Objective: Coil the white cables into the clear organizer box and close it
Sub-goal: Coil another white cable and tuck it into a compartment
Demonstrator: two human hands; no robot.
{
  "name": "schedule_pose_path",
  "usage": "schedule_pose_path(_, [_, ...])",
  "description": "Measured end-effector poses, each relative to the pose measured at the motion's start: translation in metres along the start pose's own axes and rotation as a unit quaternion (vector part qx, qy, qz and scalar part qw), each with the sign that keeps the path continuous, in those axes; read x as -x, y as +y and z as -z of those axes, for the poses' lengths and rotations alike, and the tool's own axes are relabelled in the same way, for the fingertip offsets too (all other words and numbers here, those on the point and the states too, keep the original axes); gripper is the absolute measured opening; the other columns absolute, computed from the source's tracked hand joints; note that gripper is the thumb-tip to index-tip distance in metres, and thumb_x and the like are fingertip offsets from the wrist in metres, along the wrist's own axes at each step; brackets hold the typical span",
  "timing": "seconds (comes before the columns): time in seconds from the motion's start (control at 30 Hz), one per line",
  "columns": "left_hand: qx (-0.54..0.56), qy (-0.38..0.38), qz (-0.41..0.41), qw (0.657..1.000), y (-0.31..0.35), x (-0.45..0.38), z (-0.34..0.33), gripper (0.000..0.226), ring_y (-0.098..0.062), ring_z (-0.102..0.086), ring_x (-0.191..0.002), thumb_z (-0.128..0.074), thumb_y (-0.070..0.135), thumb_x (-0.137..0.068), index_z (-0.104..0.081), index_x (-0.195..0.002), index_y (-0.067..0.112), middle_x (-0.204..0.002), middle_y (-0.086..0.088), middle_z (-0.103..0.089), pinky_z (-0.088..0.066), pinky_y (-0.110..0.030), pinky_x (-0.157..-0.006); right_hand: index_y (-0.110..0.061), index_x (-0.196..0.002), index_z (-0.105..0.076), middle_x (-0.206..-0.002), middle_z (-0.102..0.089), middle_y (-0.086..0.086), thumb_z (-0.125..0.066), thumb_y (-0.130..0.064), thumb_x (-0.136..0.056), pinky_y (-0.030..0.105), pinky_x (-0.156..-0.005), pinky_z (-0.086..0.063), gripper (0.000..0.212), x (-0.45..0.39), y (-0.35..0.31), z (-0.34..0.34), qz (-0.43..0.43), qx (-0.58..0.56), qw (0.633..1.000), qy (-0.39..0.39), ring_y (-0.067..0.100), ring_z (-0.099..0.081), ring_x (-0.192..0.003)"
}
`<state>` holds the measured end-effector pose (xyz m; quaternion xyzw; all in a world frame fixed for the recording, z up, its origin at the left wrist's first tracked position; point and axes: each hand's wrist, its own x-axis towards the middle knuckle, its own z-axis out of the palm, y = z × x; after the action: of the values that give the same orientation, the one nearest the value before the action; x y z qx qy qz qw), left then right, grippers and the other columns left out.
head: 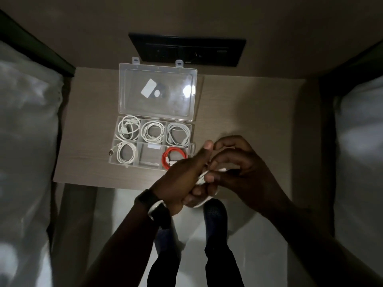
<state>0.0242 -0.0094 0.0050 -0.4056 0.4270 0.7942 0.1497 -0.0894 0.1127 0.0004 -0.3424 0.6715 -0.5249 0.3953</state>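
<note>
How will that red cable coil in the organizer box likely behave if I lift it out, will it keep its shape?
The red cable is probably floppy: it sits as loose loops with no tie visible, so it may spring open or sag once clear of its compartment in the organizer box. It looks thin, so likely light. Its white connector end may dangle and snag the divider.

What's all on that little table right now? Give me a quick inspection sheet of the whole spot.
Surface: small wooden table, dimly lit.
Job's things: clear organizer box with its lid open; four compartments hold coiled white cables, the near middle one looks empty.
Clutter: red cable coiled in the near right compartment.
Grippers: left hand and right hand together hold a white cable.
Cables: one connector pokes over the box's left edge.
Surroundings: black wall panel, beds on both sides.
</note>
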Motion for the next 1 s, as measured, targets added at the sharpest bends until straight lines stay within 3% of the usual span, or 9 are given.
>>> schedule_pose_path(0.13, [0.019,-0.021,0.025,0.999,-0.018,0.013,0.023,0.06,-0.009,-0.028,-0.033,-0.053,0.073,-0.081,-0.054,-0.072,0.014,-0.05,-0.005,-0.054,-0.019,-0.013,-0.038,-0.003,-0.082,-0.068,-0.083,-0.069,0.01,-0.081,-0.001,-0.072,0.039,-0.074,-0.056,0.017,0.0,0.008,-0.026,-0.1,-0.151,0.98,-0.083,0.024,-0.069,-0.077])
schedule_pose_path(0.27, [0.04,0.113,0.033,0.992,-0.034,0.022,0.039,0.071,-0.014,-0.037,-0.033,-0.055,0.076,-0.076,-0.061,-0.055,0.009,-0.048,-0.011,-0.055,-0.024,-0.017,-0.038,0.011,-0.083,-0.063,-0.069,-0.066,0.023,-0.075,0.013,-0.076,0.064,-0.069,-0.055,0.014,-0.014,0.013,-0.057,-0.116,-0.172,0.974,-0.096,0.049,-0.07,-0.068])
schedule_pose_path(0.37, [0.049,0.198,0.034,0.978,-0.039,0.02,0.047,0.075,-0.016,-0.036,-0.035,-0.055,0.082,-0.07,-0.062,-0.045,0.012,-0.044,-0.007,-0.05,-0.023,-0.019,-0.04,0.008,-0.083,-0.062,-0.066,-0.066,0.031,-0.076,0.008,-0.079,0.053,-0.058,-0.054,0.014,-0.027,0.018,-0.074,-0.129,-0.142,0.976,-0.104,0.043,-0.069,-0.058])
schedule_pose_path(0.47, [0.089,0.272,0.002,0.958,-0.041,0.014,0.052,0.066,-0.015,-0.04,-0.033,-0.057,0.074,-0.076,-0.065,-0.047,0.015,-0.043,-0.006,-0.053,-0.028,-0.018,-0.037,-0.003,-0.078,-0.065,-0.065,-0.067,0.016,-0.076,0.005,-0.079,0.03,-0.058,-0.052,0.014,-0.04,0.023,-0.086,-0.118,-0.106,0.982,-0.099,0.019,-0.066,-0.055])
schedule_pose_path(0.63, [0.087,0.391,-0.127,0.907,-0.043,0.006,0.078,0.036,-0.021,-0.053,-0.059,-0.058,0.042,-0.092,-0.057,-0.083,0.007,-0.069,-0.013,-0.055,-0.042,-0.032,-0.054,-0.011,-0.073,-0.068,-0.08,-0.073,0.015,-0.083,-0.01,-0.074,0.041,-0.072,-0.054,0.015,-0.064,0.031,-0.104,-0.096,-0.031,0.994,-0.03,0.036,-0.069,-0.077])
schedule_pose_path(0.73, [0.09,0.371,-0.184,0.906,-0.044,0.007,0.105,0.02,-0.014,-0.062,-0.07,-0.059,0.015,-0.093,-0.064,-0.092,-0.004,-0.075,-0.005,-0.066,-0.049,-0.026,-0.062,-0.018,-0.071,-0.069,-0.069,-0.072,-0.002,-0.084,-0.02,-0.072,0.036,-0.061,-0.053,0.015,-0.082,0.036,-0.116,-0.117,0.037,0.992,0.019,0.012,-0.065,-0.062])
schedule_pose_path(0.87, [-0.102,0.397,-0.242,0.88,-0.053,0.004,0.131,0.019,-0.017,-0.066,-0.097,-0.056,-0.001,-0.089,-0.071,-0.099,0.005,-0.102,-0.007,-0.073,-0.051,-0.029,-0.088,-0.018,-0.069,-0.071,-0.074,-0.071,-0.004,-0.084,-0.022,-0.072,0.027,-0.066,-0.045,0.014,-0.108,0.046,-0.138,-0.102,0.13,0.983,0.077,0.008,-0.062,-0.068])
schedule_pose_path(0.93, [-0.229,0.42,-0.264,0.838,-0.059,0.002,0.14,0.032,-0.021,-0.064,-0.102,-0.055,-0.009,-0.083,-0.07,-0.106,0.007,-0.109,-0.007,-0.07,-0.049,-0.022,-0.09,-0.015,-0.069,-0.071,-0.074,-0.066,-0.004,-0.083,-0.019,-0.073,0.027,-0.067,-0.042,0.013,-0.115,0.052,-0.153,-0.075,0.156,0.981,0.087,0.012,-0.062,-0.074])
schedule_pose_path(1.0, [-0.298,0.418,-0.286,0.809,-0.063,-0.001,0.143,0.041,-0.026,-0.064,-0.105,-0.056,-0.012,-0.076,-0.068,-0.11,0.007,-0.113,-0.009,-0.069,-0.051,-0.028,-0.09,-0.01,-0.07,-0.07,-0.076,-0.061,-0.002,-0.081,-0.015,-0.074,0.03,-0.07,-0.045,0.014,-0.118,0.056,-0.164,-0.039,0.189,0.978,0.083,0.019,-0.063,-0.079])
